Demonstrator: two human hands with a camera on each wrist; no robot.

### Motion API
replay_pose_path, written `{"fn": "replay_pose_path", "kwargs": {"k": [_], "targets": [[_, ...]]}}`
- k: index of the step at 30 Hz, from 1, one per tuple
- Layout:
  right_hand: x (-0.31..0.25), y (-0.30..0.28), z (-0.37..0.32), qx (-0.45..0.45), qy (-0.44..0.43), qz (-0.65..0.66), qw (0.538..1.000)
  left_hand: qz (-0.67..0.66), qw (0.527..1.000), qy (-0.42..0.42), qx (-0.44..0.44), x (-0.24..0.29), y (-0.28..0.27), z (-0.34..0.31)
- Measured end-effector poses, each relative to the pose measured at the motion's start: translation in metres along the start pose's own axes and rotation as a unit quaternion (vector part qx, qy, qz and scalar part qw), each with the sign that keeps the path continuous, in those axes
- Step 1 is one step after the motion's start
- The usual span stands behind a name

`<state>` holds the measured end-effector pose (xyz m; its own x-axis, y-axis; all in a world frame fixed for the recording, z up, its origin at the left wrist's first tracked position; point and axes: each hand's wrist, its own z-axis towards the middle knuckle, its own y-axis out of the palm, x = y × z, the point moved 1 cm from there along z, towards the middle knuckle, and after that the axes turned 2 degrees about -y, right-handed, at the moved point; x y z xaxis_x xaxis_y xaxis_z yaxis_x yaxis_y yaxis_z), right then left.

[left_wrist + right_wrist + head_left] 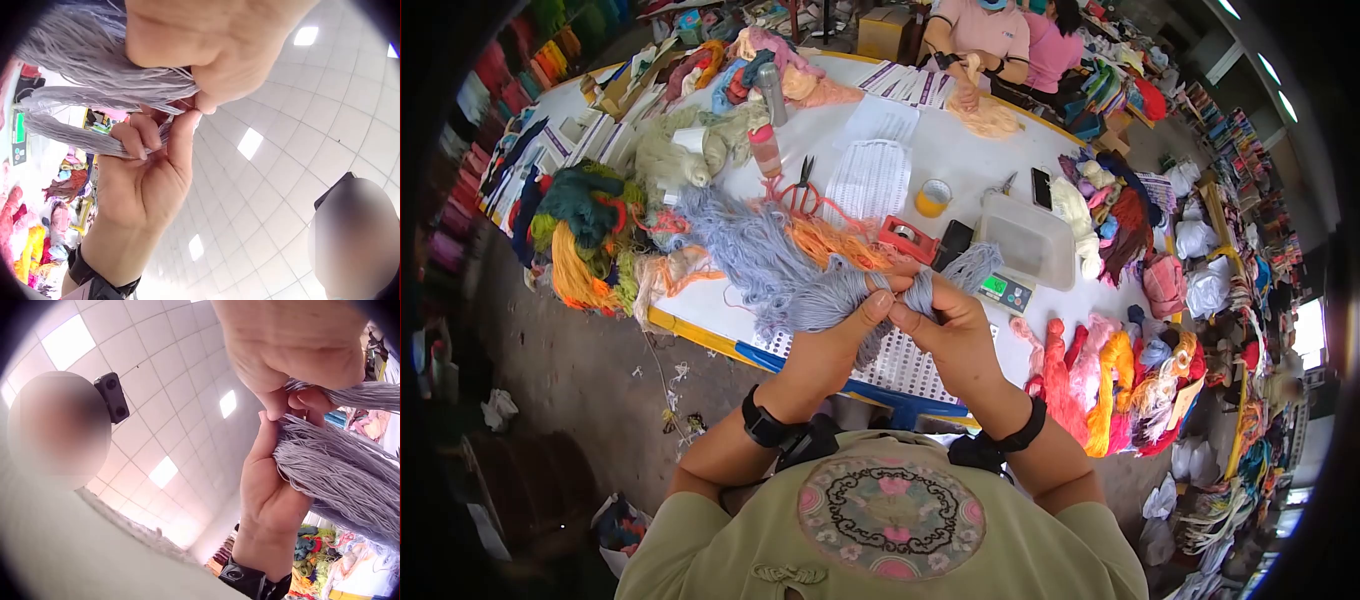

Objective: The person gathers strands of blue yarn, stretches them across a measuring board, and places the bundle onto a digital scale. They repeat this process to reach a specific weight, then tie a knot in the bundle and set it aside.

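A thick bundle of blue-grey yarn (810, 302) lies across the near side of the table in the head view, its looped end raised in both hands. My left hand (825, 345) grips the bundle, thumb and fingertips meeting at its end. Close against it, my right hand (962, 335) pinches a thinner grey strand bunch, whose tail (975, 265) hangs toward the scale. In the left wrist view the right hand (147, 181) has curled fingers round the thin bunch (78, 134). The right wrist view shows the left hand (269, 487) beside the thick yarn (344, 465); the fingertips touch.
Near the hands are a green-lit scale (1006, 292), a clear plastic tub (1030, 240), a red tape dispenser (908, 240) and scissors (802, 190). Coloured yarn piles (1115, 380) lie at the right, others (585, 235) at the left. Another person (980, 40) stands across the table.
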<state>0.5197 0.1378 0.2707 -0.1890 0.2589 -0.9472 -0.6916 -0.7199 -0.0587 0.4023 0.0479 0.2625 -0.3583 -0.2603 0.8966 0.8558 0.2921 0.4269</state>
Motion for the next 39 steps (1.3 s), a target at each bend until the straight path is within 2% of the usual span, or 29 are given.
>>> {"fn": "replay_pose_path", "kwargs": {"k": [1, 3, 4, 6, 8, 9, 10, 11, 12, 14, 15, 17, 18, 20, 21, 22, 23, 24, 25, 26, 27, 28, 29, 30, 32, 33, 35, 39], "targets": [[-0.003, 0.000, -0.003, 0.003, -0.001, -0.002, 1.000, -0.001, 1.000, 0.004, 0.011, 0.002, -0.001, 0.000], [-0.011, -0.004, -0.007, 0.028, 0.182, 0.123, 0.975, -0.003, 1.000, 0.009, 0.018, 0.005, -0.005, 0.000], [-0.007, -0.008, -0.007, 0.029, 0.180, 0.122, 0.976, -0.045, 0.999, -0.014, 0.020, 0.007, -0.009, -0.001], [0.007, -0.023, -0.003, 0.159, 0.098, 0.178, 0.966, -0.087, 0.995, -0.037, 0.020, 0.013, -0.019, -0.003], [0.003, -0.052, 0.006, 0.182, 0.088, 0.179, 0.963, -0.177, 0.978, -0.102, -0.039, 0.019, -0.027, -0.006], [0.002, -0.060, 0.009, 0.208, 0.080, 0.180, 0.958, -0.177, 0.978, -0.104, -0.041, 0.023, -0.026, -0.007], [-0.006, -0.060, 0.011, 0.213, 0.079, 0.179, 0.957, -0.176, 0.971, -0.143, -0.073, 0.027, -0.023, -0.008], [-0.018, -0.059, 0.013, 0.129, 0.134, 0.095, 0.978, -0.175, 0.962, -0.182, -0.106, 0.028, -0.020, -0.008], [-0.030, -0.058, 0.013, 0.044, 0.187, 0.009, 0.981, -0.176, 0.961, -0.185, -0.111, 0.026, -0.019, -0.008], [-0.043, -0.019, 0.006, -0.045, 0.151, 0.042, 0.987, -0.160, 0.953, -0.182, -0.183, 0.018, -0.018, -0.009], [-0.052, -0.012, 0.004, -0.117, 0.145, -0.154, 0.970, -0.160, 0.952, -0.184, -0.186, 0.018, -0.019, -0.008], [-0.070, 0.002, -0.002, -0.180, 0.187, -0.078, 0.963, -0.195, 0.938, -0.209, -0.197, 0.020, -0.025, -0.008], [-0.066, 0.002, -0.006, -0.179, 0.187, -0.077, 0.963, -0.195, 0.938, -0.210, -0.197, 0.019, -0.026, -0.006], [-0.044, -0.003, -0.015, -0.179, 0.225, -0.037, 0.957, -0.327, 0.899, -0.183, -0.225, 0.019, -0.029, -0.001], [-0.025, -0.007, -0.018, -0.180, 0.225, -0.037, 0.957, -0.327, 0.900, -0.183, -0.224, 0.015, -0.032, 0.000], [-0.005, -0.012, -0.021, -0.125, 0.129, -0.137, 0.974, -0.365, 0.886, -0.161, -0.236, 0.010, -0.034, 0.002], [0.004, -0.017, -0.023, -0.067, 0.030, -0.235, 0.969, -0.402, 0.870, -0.140, -0.248, 0.007, -0.035, 0.003], [0.000, -0.021, -0.020, -0.016, -0.027, -0.360, 0.932, -0.402, 0.870, -0.140, -0.248, 0.009, -0.032, 0.002], [-0.001, -0.020, -0.018, -0.015, -0.027, -0.361, 0.932, -0.313, 0.917, -0.121, -0.217, 0.014, -0.029, 0.003], [-0.001, -0.020, -0.017, -0.004, 0.034, -0.191, 0.981, -0.219, 0.953, -0.100, -0.185, 0.016, -0.026, 0.004], [-0.002, -0.018, -0.018, 0.010, 0.093, -0.014, 0.996, -0.219, 0.952, -0.102, -0.187, 0.015, -0.022, 0.004], [-0.013, -0.006, -0.014, 0.000, 0.121, 0.112, 0.986, -0.196, 0.957, -0.108, -0.183, 0.014, -0.019, 0.003], [-0.012, 0.000, -0.014, 0.005, 0.119, 0.112, 0.986, -0.172, 0.962, -0.113, -0.179, 0.013, -0.017, 0.004], [-0.011, 0.005, -0.014, -0.020, 0.100, 0.054, 0.993, -0.171, 0.961, -0.116, -0.183, 0.013, -0.014, 0.007], [-0.012, 0.012, -0.014, -0.050, 0.091, -0.025, 0.994, -0.007, 0.978, -0.017, -0.209, 0.013, -0.011, 0.010], [-0.010, 0.012, -0.015, -0.048, 0.092, -0.025, 0.994, -0.008, 0.977, -0.019, -0.211, 0.011, -0.011, 0.009], [-0.003, 0.011, -0.017, -0.030, 0.084, -0.003, 0.996, -0.071, 0.979, -0.076, -0.178, 0.006, -0.014, 0.007], [-0.007, 0.004, -0.017, 0.001, 0.047, -0.003, 0.999, -0.016, 0.986, -0.099, -0.136, 0.024, -0.010, 0.003]]}}
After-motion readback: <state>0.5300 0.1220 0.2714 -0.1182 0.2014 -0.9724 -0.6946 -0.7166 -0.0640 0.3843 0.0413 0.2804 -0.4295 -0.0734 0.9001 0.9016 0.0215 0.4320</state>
